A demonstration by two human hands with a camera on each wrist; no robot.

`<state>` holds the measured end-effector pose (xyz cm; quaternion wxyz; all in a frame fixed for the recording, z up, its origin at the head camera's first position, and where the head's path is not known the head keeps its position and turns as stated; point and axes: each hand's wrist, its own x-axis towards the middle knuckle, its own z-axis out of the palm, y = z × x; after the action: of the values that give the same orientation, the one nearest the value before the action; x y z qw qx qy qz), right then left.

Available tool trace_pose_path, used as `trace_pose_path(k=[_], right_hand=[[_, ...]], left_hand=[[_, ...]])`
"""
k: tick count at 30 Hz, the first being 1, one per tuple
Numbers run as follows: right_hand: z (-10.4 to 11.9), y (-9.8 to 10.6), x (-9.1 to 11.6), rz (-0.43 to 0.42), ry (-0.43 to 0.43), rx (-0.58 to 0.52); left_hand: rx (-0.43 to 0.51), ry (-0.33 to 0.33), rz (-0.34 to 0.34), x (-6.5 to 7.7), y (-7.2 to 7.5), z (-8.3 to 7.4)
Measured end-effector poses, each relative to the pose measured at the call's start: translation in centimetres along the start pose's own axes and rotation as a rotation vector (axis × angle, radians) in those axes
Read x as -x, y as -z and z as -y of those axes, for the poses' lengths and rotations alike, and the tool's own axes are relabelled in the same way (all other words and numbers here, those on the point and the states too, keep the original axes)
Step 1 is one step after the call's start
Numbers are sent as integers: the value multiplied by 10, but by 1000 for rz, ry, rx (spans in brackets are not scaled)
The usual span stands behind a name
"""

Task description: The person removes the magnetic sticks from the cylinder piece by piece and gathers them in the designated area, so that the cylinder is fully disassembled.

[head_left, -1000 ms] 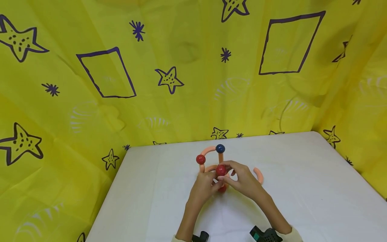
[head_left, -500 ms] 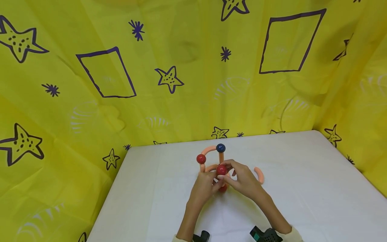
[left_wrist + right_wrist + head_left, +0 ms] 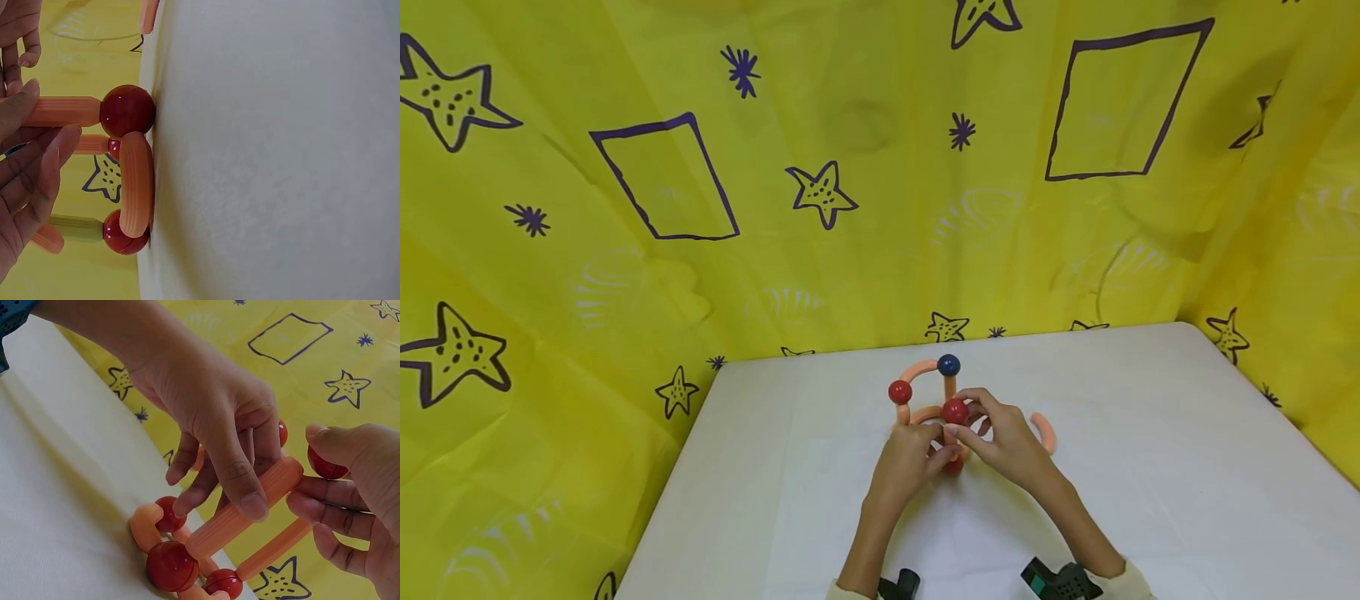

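A toy frame of orange sticks and balls stands on the white table. My left hand (image 3: 910, 458) pinches an upright ribbed orange stick (image 3: 69, 111) between thumb and fingers; a red ball (image 3: 128, 111) sits at its foot, on the table. Just above the stick's top end, my right hand (image 3: 1011, 437) holds another red ball (image 3: 955, 412) between thumb and index finger. In the right wrist view that ball (image 3: 326, 464) shows beside the stick's bare end. Farther back, a dark blue ball (image 3: 949, 365) and a red ball (image 3: 900, 392) top other uprights, joined by a curved stick (image 3: 919, 369).
A loose curved orange stick (image 3: 1043, 433) lies right of the right hand. Low curved sticks (image 3: 136, 184) link the frame's bottom balls. A yellow patterned cloth (image 3: 880, 167) hangs behind the table (image 3: 760, 467) and at both sides.
The right hand has lifted the red ball slightly up and to the right, and more of the stick below it shows. The left hand keeps its grip in nearly the same place.
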<state>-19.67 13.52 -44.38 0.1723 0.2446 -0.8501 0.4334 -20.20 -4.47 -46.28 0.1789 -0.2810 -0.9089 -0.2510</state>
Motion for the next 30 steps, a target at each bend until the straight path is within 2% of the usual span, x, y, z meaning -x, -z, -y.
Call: trace_pose_path(k=[4, 9, 14, 19, 25, 30], right_hand=[[-1, 0, -1, -17, 9, -4], [-5, 1, -3, -63, 17, -10], [-12, 2, -7, -107, -21, -28], [-24, 6, -10, -99, -133, -74], [-45, 12, -13, -126, -264, -68], [-68, 16, -29, -132, -406, -80]], left_hand=[[-24, -7, 3, 0, -1, 1], [0, 5, 20, 1, 1, 1], [-8, 30, 27, 2, 4, 2], [-20, 28, 20, 1, 2, 4], [48, 50, 31, 1, -3, 2], [49, 63, 32, 1, -2, 0]])
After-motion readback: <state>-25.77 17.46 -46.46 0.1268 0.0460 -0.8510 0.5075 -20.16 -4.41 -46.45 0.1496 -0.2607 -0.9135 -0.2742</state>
